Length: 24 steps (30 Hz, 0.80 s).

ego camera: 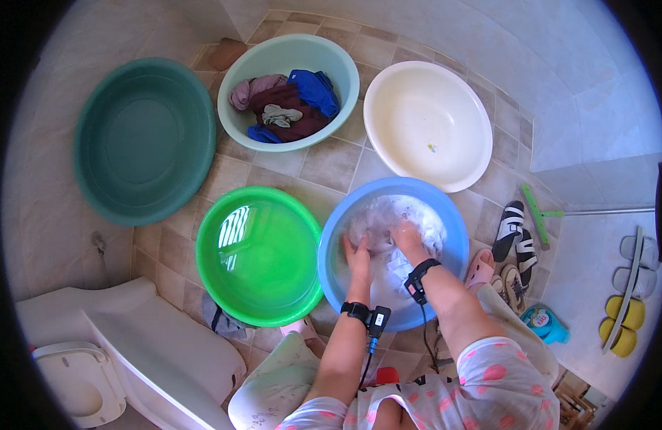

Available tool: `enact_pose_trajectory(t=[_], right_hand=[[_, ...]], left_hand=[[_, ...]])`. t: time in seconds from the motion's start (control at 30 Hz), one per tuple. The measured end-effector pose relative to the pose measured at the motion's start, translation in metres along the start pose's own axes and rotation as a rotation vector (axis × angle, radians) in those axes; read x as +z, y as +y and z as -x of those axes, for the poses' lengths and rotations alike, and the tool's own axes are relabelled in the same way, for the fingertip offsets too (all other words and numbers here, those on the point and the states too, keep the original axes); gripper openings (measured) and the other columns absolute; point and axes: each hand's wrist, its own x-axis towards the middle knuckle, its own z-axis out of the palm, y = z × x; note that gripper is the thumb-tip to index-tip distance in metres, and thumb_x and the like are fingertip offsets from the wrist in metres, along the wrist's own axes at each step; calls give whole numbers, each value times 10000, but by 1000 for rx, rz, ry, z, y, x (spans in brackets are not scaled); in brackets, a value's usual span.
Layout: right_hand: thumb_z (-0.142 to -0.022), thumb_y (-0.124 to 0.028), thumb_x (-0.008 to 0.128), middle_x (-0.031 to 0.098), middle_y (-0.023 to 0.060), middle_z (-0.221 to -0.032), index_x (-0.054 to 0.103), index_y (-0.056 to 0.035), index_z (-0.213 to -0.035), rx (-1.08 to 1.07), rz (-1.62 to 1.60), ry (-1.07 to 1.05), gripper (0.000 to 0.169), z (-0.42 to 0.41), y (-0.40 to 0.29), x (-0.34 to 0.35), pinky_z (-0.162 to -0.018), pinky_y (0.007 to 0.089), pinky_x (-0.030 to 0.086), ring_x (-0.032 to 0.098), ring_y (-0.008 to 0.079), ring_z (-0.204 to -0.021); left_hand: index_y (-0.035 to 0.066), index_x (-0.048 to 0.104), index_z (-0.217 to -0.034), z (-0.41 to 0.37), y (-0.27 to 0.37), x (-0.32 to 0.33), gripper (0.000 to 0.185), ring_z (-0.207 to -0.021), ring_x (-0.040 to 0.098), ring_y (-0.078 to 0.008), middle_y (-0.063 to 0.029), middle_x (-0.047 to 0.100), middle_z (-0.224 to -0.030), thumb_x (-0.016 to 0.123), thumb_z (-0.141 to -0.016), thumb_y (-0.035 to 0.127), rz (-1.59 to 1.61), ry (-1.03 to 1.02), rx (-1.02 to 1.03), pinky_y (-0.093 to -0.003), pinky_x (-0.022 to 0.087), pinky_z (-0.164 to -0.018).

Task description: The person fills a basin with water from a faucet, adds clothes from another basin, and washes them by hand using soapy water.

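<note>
A blue plastic basin stands before me with soapy water and wet cloth in it. My left hand dips into its left side, fingers apart, beside a greyish, pinkish cloth. Just right of that, my right hand reaches down into the suds with its fingertips hidden, so its grip cannot be made out. Below it lies a white cloth, partly under water. White foam covers the basin's far right. Each wrist carries a black strap with a small device and a cable.
A bright green basin of water touches the blue one's left. Behind stand a dark green basin, a pale green basin of clothes and a cream basin. Shoes, a squeegee and a blue bottle are right; a toilet is left.
</note>
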Motion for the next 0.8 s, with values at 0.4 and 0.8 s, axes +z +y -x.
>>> enact_pose_trajectory(t=[0.4, 0.8], right_hand=[[-748, -67, 669, 587, 107, -977, 571, -22, -1090, -465, -553, -93, 359, 117, -47, -43, -801, 299, 459, 575, 162, -908], [-824, -380, 628, 543, 197, -1036, 573, -63, -1055, -192, -437, 257, 396, 57, -35, -18, -787, 433, 461, 555, 367, -973]], left_hand=[[99, 551, -1036, -4, 18, 10, 340, -761, 588, -196, -61, 571, -919, 591, -858, 385, 759, -331, -398, -314, 501, -678], [49, 470, -1152, 7, 18, 37, 286, -950, 583, -247, -137, 568, -1093, 391, -969, 254, 525, -7, -227, -363, 496, -841]])
